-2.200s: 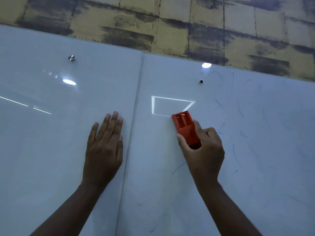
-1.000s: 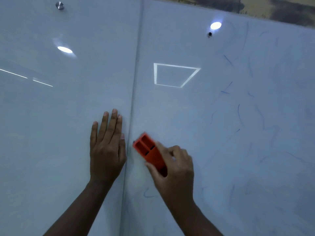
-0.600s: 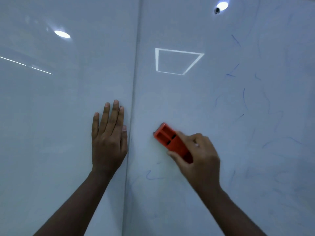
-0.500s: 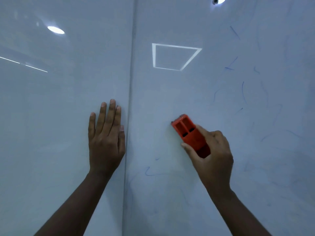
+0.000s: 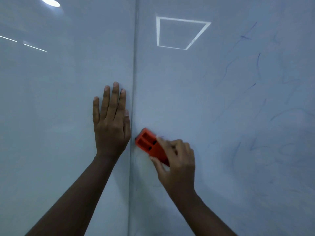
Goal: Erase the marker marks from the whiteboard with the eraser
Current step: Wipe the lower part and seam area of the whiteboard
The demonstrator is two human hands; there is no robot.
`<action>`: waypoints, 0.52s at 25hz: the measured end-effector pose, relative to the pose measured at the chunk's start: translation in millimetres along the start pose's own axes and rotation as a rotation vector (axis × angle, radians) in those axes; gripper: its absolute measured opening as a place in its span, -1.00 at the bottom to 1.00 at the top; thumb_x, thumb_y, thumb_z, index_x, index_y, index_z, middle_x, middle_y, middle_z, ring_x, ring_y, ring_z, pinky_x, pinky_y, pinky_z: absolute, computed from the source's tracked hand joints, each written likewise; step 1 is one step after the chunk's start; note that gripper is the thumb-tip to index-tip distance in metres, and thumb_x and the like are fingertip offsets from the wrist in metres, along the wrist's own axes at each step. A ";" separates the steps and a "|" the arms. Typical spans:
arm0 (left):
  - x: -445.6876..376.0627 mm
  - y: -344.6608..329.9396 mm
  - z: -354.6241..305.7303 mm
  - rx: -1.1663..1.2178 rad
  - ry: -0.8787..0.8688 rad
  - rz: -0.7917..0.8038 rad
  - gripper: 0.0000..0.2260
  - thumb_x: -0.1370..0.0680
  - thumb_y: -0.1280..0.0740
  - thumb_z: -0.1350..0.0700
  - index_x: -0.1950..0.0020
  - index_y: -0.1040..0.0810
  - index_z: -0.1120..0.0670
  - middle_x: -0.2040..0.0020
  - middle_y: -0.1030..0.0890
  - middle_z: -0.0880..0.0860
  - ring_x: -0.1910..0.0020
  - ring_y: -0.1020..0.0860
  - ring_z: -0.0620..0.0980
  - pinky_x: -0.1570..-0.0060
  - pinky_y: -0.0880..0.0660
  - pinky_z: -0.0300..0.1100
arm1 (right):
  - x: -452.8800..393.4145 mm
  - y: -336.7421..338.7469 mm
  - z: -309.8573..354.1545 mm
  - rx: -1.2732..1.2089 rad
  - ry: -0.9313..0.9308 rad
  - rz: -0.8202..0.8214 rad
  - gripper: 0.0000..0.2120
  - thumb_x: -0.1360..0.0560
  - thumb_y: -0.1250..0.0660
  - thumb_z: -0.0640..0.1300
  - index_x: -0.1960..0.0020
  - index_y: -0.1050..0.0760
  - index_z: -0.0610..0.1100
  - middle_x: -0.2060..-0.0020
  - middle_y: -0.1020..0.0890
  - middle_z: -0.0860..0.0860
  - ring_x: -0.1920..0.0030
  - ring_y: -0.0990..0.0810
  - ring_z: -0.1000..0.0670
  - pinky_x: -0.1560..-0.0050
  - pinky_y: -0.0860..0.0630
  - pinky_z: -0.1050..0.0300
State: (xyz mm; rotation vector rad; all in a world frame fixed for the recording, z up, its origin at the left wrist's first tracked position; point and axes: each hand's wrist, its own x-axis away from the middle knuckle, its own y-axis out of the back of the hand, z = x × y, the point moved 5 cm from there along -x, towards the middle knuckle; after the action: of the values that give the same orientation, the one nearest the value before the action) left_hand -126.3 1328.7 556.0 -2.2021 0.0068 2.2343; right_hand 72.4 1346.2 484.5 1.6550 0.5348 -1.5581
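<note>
The whiteboard (image 5: 213,103) fills the view, split by a vertical seam (image 5: 133,82). Faint blue marker marks (image 5: 258,65) scatter from 1 to 4 o'clock on the right panel, well apart from the hands. The orange eraser (image 5: 149,144) lies against the board, tilted, its upper end just right of the seam. The right hand (image 5: 177,160) grips its lower end, fingers curled round it. The left hand (image 5: 110,120) rests flat, fingers straight toward 12 o'clock, just left of the seam.

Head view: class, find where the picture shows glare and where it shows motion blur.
Head view: ceiling lights glare off the glossy whiteboard as a bright oval, thin streaks and a square outline; the right hand on the orange eraser is motion-blurred, while the flat left hand is sharp.
</note>
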 end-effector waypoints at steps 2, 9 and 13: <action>4.9 0.1 0.2 -0.005 -0.006 0.008 -0.54 -0.77 -0.12 0.19 -0.68 -0.24 0.22 -0.69 -0.22 0.20 -0.70 -0.16 0.21 -0.66 -0.09 0.25 | 31.5 -9.1 2.0 0.027 0.120 0.080 -0.55 -0.53 -0.48 0.06 -0.38 -0.58 -0.04 0.01 -0.57 -0.02 0.07 -0.54 -0.10 0.11 -0.48 -0.07; 27.9 0.9 1.2 -0.009 -0.001 0.039 -0.54 -0.77 -0.12 0.18 -0.69 -0.23 0.21 -0.69 -0.21 0.21 -0.70 -0.16 0.22 -0.66 -0.09 0.26 | 24.5 9.5 -15.0 0.069 0.137 0.120 -0.51 -0.44 -0.54 0.10 -0.33 -0.62 -0.02 0.04 -0.57 0.00 0.10 -0.56 -0.12 0.14 -0.50 -0.02; 38.5 0.6 1.5 -0.005 0.006 0.055 -0.53 -0.76 -0.13 0.19 -0.69 -0.23 0.21 -0.70 -0.21 0.21 -0.70 -0.16 0.23 -0.65 -0.10 0.28 | 1.7 43.7 -59.1 0.014 -0.245 -0.085 -0.45 -0.37 -0.64 0.11 -0.31 -0.62 0.00 0.05 -0.54 0.04 0.07 -0.57 -0.07 0.14 -0.58 0.00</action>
State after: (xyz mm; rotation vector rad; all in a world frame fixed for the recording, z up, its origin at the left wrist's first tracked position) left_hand -128.4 1328.1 517.5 -2.2377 0.0622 2.2581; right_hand 143.3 1364.9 490.3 1.4407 0.4692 -1.8000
